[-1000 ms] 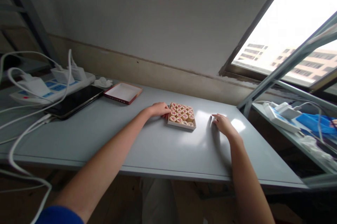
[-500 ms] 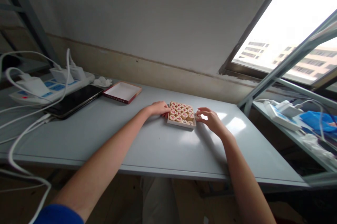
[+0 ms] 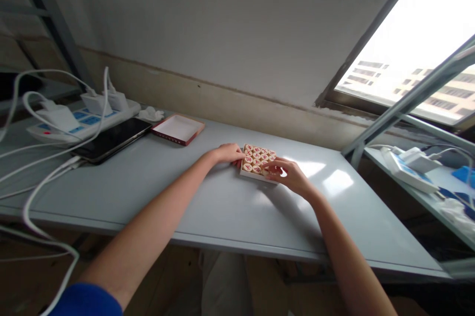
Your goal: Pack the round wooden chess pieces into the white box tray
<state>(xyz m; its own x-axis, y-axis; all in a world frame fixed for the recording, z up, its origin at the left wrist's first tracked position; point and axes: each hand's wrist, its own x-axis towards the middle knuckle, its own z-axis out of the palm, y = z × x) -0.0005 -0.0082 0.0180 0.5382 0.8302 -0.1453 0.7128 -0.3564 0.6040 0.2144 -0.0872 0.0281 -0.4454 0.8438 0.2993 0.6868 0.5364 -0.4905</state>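
Observation:
A shallow open box [image 3: 254,176] stands on the grey table, filled with rows of round wooden Chinese chess pieces [image 3: 257,156] marked with characters, mostly red. My left hand [image 3: 228,153] grips the box's left wall, thumb at the rim and fingers curled down its outer side. Over the front right part of the box, my right hand [image 3: 291,175] has its fingertips pinched on a chess piece at the front row. Its fingers hide several pieces in that corner.
A box lid [image 3: 178,129] lies upturned at the back left. Beside it are a black tablet [image 3: 115,140] and a power strip [image 3: 89,125] with chargers and looping white cables. A metal frame [image 3: 389,115] and a shelf with another power strip [image 3: 408,170] border the right.
My right hand has moved left from beside the box to over its front right corner. My left hand stays at the box's left wall. The view has shifted slightly.

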